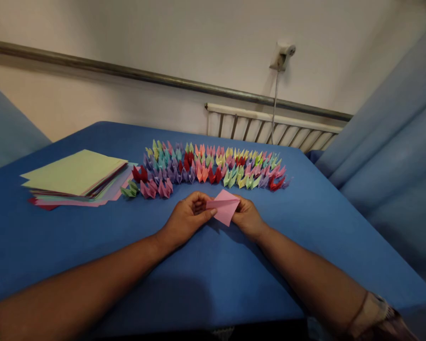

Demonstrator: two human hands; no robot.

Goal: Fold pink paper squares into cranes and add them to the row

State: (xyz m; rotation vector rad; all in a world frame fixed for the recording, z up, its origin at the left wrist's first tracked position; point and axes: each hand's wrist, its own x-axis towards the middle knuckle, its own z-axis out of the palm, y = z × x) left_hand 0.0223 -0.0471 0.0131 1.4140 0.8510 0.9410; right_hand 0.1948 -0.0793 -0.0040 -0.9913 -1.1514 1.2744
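A partly folded piece of pink origami paper (226, 211) is held between both hands, just above the blue table. My left hand (191, 211) pinches its left side, with the thumb on top and the other fingers curled behind. At its right corner my right hand (249, 217) grips the paper; most of those fingertips are hidden behind it. A crease runs across the upper part of the paper. Just beyond my hands stand rows of small folded paper cranes (201, 171) in red, pink, purple, green, yellow and blue.
To the left lies a stack of coloured paper sheets (74, 170), pale green on top. The blue table (156, 293) reaches to the wall, where a metal rail (138, 73), a radiator (270, 124) and a socket with a cord (282, 57) are. A blue curtain (386, 123) hangs at the right.
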